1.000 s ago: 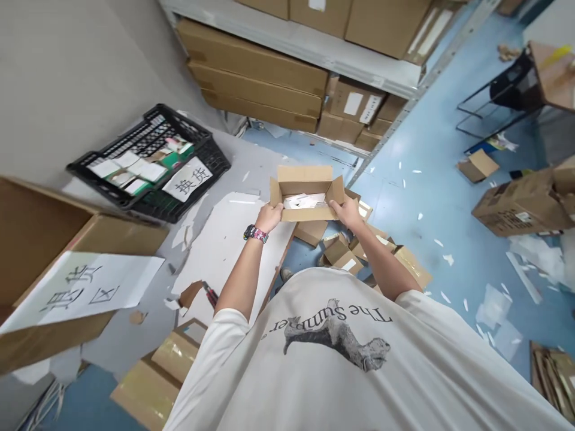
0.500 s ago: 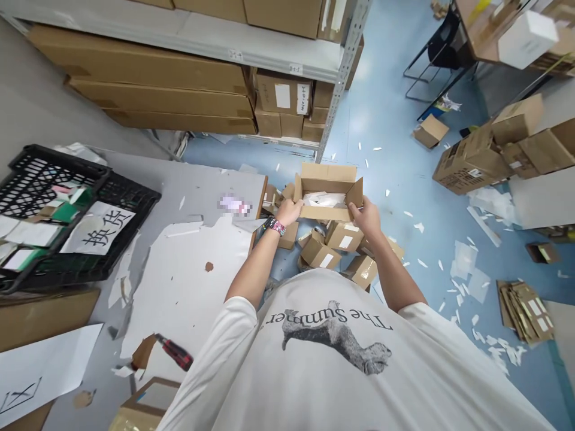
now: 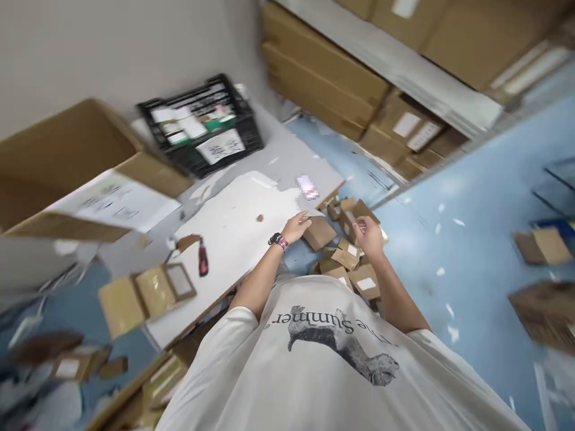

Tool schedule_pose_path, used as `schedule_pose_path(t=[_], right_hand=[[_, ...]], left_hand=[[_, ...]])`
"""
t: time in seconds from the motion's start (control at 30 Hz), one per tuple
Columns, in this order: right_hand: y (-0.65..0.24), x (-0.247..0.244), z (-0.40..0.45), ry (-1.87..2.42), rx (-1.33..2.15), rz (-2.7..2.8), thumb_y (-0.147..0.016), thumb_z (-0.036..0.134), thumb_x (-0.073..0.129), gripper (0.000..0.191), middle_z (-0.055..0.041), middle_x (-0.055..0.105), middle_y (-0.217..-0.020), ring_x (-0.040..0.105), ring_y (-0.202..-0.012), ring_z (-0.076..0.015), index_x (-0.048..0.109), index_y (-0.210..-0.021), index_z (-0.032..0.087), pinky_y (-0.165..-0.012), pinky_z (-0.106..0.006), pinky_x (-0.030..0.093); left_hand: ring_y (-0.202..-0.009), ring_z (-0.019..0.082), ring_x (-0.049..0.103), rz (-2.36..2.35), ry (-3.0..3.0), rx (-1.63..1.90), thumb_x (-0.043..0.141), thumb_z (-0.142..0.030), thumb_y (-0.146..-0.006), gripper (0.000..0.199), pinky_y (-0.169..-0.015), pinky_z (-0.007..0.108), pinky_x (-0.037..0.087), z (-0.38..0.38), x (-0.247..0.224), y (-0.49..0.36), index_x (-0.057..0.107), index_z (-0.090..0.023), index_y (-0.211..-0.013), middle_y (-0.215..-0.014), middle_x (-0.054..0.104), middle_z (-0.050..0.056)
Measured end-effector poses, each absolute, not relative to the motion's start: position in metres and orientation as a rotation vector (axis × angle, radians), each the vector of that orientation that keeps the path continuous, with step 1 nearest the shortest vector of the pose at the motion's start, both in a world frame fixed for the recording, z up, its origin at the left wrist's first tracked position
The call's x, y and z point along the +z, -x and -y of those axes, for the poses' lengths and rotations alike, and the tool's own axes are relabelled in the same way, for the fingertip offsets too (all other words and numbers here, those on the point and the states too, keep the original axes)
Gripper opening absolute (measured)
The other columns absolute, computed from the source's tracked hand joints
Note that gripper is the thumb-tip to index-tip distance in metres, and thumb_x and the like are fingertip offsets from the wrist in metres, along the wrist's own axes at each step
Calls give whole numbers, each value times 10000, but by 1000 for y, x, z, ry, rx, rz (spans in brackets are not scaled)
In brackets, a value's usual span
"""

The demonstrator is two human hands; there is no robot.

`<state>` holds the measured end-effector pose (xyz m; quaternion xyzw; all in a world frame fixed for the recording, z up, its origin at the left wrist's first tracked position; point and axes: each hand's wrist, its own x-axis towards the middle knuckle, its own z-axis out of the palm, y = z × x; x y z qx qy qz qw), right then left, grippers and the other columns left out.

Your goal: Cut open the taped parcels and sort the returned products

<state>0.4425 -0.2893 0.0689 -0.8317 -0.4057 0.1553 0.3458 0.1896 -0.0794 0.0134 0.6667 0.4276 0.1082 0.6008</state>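
Although blur prevents confirming any grip, the left hand has its fingers spread just beside a small cardboard carton at the table edge, while the right hand curls its fingers inward above a heap of further cartons on the blue floor.

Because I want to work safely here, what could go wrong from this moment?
The red-and-black tool, perhaps a cutter, lies on the white board not far from the left hand, so a careless reach might touch it. The small boxes lie in a loose pile below the right hand and could be knocked over. Paper scraps on the blue floor might cause a slip.
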Motion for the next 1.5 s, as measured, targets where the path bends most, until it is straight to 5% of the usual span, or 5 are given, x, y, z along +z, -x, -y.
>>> schedule_pose_path(t=[0.3,0.57,0.73,0.93,1.5], right_hand=[[-264,75,82,1579,854,1869,-1040,434,617,315,-157,858,-1284,818,-1061,-326,791,-1214,237,-1040,-505,656],[-117,64,34,1365,1074,2109,-1070,354,654,214,-111,860,-1279,839,-1047,-287,806,-1184,254,-1019,-458,653],[-85,61,19,1396,1087,2194,-1086,318,672,199,-78,864,-1313,840,-1043,-253,821,-1206,262,-987,-411,661],[-78,58,9,1469,1123,2190,-1095,270,674,185,-79,864,-1312,849,-1032,-240,816,-1213,256,-966,-393,665],[-102,54,-8,1527,1203,2050,-1091,256,670,198,-66,872,-1267,814,-1072,-233,832,-1206,256,-1040,-393,635]], left_hand=[[-1433,344,757,-1789,-1193,835,687,-290,-1044,534,-1263,514,586,94,17,85,722,-170,-1564,-1609,743,204],[-1655,491,460,-2451,-1122,729,770,-239,-892,844,-1443,645,293,139,-4,246,525,-30,-1672,-1695,570,343],[-1599,504,420,-2639,-1091,439,773,-310,-898,845,-1333,699,389,145,-21,249,479,-89,-1659,-1782,434,317],[-1519,515,465,-2656,-1076,399,801,-399,-888,734,-1269,708,398,144,-31,235,566,-130,-1529,-1590,578,290],[-1568,442,518,-2026,-1704,995,885,-374,-839,814,-1350,650,366,74,-3,177,477,-246,-1531,-1595,570,217]])
